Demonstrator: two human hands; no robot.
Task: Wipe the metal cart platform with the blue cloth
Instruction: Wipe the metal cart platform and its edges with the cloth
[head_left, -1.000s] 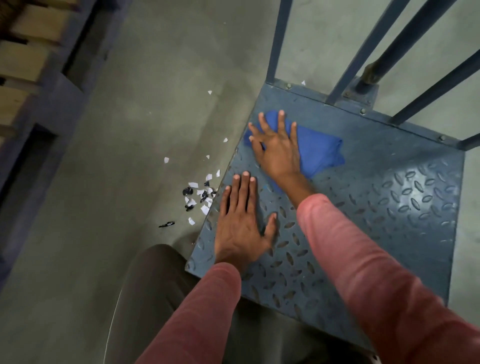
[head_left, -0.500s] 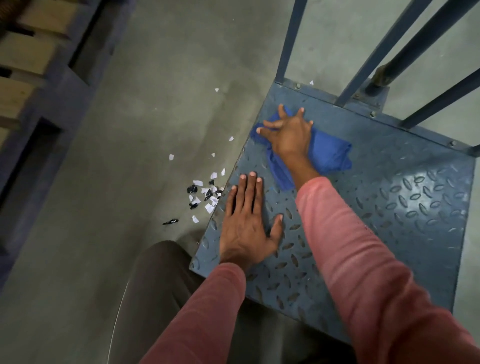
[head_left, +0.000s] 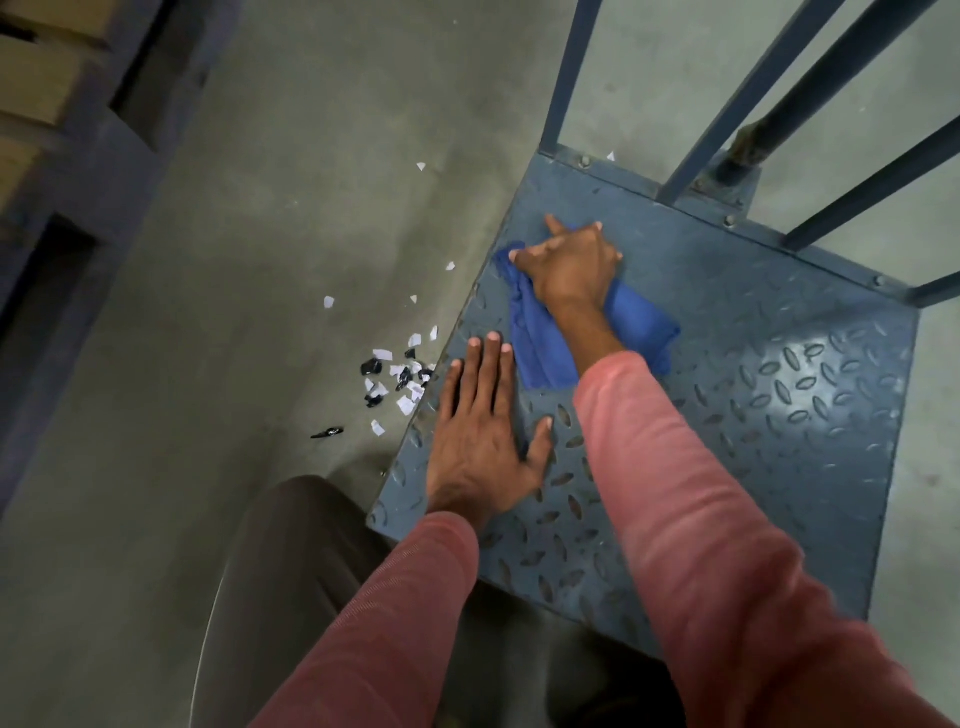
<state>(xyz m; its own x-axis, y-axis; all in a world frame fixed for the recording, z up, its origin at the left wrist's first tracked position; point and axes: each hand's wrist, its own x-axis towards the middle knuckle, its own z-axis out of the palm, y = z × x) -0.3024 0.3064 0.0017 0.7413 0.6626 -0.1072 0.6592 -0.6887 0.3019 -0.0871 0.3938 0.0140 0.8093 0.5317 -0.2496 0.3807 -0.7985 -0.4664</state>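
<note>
The metal cart platform (head_left: 779, 395) is grey-blue tread plate with a raised diamond pattern. A crumpled blue cloth (head_left: 540, 338) lies on its far left part. My right hand (head_left: 569, 265) presses down on the cloth, fingers curled over its bunched far end near the platform's left edge. Nearer to me, my left hand (head_left: 480, 436) rests flat on the bare plate with fingers spread, holding nothing, its fingertips just short of the cloth. Both arms wear pink sleeves.
Upright blue-grey bars (head_left: 727, 98) rise from the platform's far edge. Torn white and black scraps (head_left: 397, 374) litter the concrete floor (head_left: 234, 364) left of the cart. A dark shelf frame (head_left: 78, 171) stands at far left. My knee (head_left: 291, 545) is below.
My right hand went from flat with spread fingers to curled on the cloth, bunching it and shifting it toward the platform's left edge. My left hand stayed flat in place.
</note>
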